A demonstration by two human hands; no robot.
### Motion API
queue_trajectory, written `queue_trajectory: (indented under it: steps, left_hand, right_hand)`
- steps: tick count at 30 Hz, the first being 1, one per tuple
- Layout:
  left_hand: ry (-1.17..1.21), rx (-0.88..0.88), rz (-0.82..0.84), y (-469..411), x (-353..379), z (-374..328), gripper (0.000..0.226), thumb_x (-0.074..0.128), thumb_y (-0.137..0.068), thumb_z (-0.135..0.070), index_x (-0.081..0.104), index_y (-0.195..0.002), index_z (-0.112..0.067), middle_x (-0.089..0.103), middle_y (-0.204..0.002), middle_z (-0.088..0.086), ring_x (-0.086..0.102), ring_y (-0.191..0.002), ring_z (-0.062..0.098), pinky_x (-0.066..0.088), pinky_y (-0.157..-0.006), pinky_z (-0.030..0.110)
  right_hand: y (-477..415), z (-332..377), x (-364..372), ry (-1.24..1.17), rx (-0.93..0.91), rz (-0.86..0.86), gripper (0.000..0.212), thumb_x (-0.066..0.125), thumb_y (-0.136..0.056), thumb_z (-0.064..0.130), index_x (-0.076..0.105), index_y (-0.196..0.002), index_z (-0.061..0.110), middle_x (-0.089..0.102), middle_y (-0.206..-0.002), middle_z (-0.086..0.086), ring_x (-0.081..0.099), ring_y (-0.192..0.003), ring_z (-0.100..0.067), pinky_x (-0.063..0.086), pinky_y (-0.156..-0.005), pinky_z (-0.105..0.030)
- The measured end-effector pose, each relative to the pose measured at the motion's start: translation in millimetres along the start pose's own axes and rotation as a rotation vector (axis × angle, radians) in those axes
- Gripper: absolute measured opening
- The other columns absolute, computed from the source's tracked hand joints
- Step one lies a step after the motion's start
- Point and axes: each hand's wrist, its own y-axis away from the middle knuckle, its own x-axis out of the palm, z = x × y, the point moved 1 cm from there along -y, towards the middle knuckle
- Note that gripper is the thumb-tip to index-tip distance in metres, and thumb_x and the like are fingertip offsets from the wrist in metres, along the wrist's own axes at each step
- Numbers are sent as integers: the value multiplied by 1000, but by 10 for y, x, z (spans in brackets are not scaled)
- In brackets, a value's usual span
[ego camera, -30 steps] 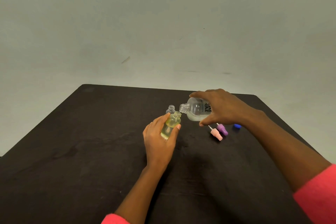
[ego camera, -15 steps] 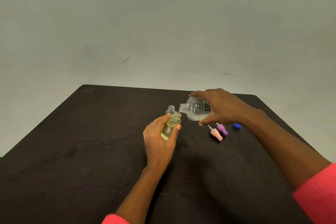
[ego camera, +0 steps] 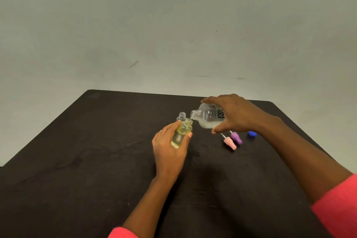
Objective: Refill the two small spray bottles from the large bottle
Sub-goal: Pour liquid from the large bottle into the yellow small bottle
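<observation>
we were mid-pour: our right hand (ego camera: 234, 115) gripped the large clear plastic bottle (ego camera: 209, 116) tipped over the small yellowish spray bottle (ego camera: 181, 133) grasped in our left hand (ego camera: 170, 147) above the bench (ego camera: 96, 150). next, we judged, the empty small clear bottle (ego camera: 182, 117) needed filling.

A dark, matte black counter (ego camera: 81, 160) is seen filling the lower part of the view, its far corners rounded and its surface faintly mottled with dull smudges. Beyond the far edge of the counter, a plain pale grey-green floor (ego camera: 173, 25) is spread out, evenly and softly lit. A short dark scuff (ego camera: 133, 64) is visible on the floor beyond the counter's far edge.
</observation>
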Motion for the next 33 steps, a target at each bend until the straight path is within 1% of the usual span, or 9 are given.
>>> queue_trajectory:
  steps: [2, 4, 7, 11, 15, 20, 25, 29, 33]
  left_hand:
    - [3, 1, -4, 0, 2, 3, 43, 64, -78, -44, 66, -114, -21, 67, -108, -9, 63, -101, 8, 50, -88, 51]
    - [8, 0, -5, 2, 2, 7, 42, 64, -78, -44, 66, -114, -22, 67, -109, -8, 63, -101, 9, 50, -88, 51]
    - [5, -1, 2, 3, 1, 7, 43, 63, -78, -45, 66, -115, -21, 67, -108, -8, 63, -101, 9, 50, -88, 51]
    - [-7, 3, 1, 4, -8, -3, 45, 62, -78, -46, 66, -115, -20, 67, -108, -8, 63, -101, 9, 50, -88, 51]
    - [-4, 2, -5, 4, -3, -7, 44, 63, -78, -45, 66, -114, -21, 67, -108, -9, 63, -100, 9, 51, -87, 51]
    - [-6, 6, -1, -6, -9, -13, 42, 63, -78, -45, 65, -114, -25, 67, -108, -10, 63, -101, 9, 51, -87, 50]
    - [-6, 17, -11, -7, -16, -22, 41, 63, -78, -44, 66, -114, -24, 67, -107, -10, 63, -100, 8, 51, -86, 50]
    - [-9, 17, -15, -6, -19, -24, 41, 63, -78, -44, 66, -114, -24, 67, -107, -11, 63, -99, 7, 51, -86, 50]
    - [-12, 17, -9, -7, -16, -13, 42, 63, -78, -44, 66, -114, -23, 67, -106, -11, 62, -99, 6, 51, -86, 50]
  right_hand:
    - [0, -1, 6, 0, -2, -3, 86, 81, -62, 45, 39, -136, 34, 59, -116, 5, 45, -91, -9, 41, -72, -27]
    - [-2, -3, 8, 4, 1, -1, 86, 81, -61, 45, 38, -136, 34, 59, -117, 5, 47, -93, -10, 40, -72, -27]
    - [-10, -6, 11, 9, 1, 0, 86, 81, -62, 46, 38, -136, 35, 59, -117, 5, 52, -100, -14, 43, -73, -28]
    - [-15, -2, 11, 13, 8, 4, 87, 81, -61, 46, 38, -136, 34, 59, -118, 4, 52, -101, -15, 47, -78, -32]
    - [-11, 0, -1, 8, 6, 1, 86, 81, -62, 46, 38, -136, 34, 59, -117, 5, 52, -99, -14, 46, -76, -30]
    - [-5, 10, -7, 15, -3, -4, 85, 80, -63, 45, 37, -136, 35, 57, -120, 8, 50, -101, -12, 40, -74, -26]
    - [-7, 15, -2, 11, -4, -5, 85, 80, -63, 45, 38, -136, 35, 57, -119, 8, 44, -92, -7, 37, -72, -25]
    - [-15, 18, -7, 14, -3, -1, 85, 80, -63, 45, 38, -136, 35, 58, -118, 6, 45, -92, -9, 40, -72, -26]
    - [-13, 19, -9, 20, -3, 6, 86, 80, -64, 46, 36, -137, 35, 57, -119, 6, 46, -95, -10, 38, -72, -26]
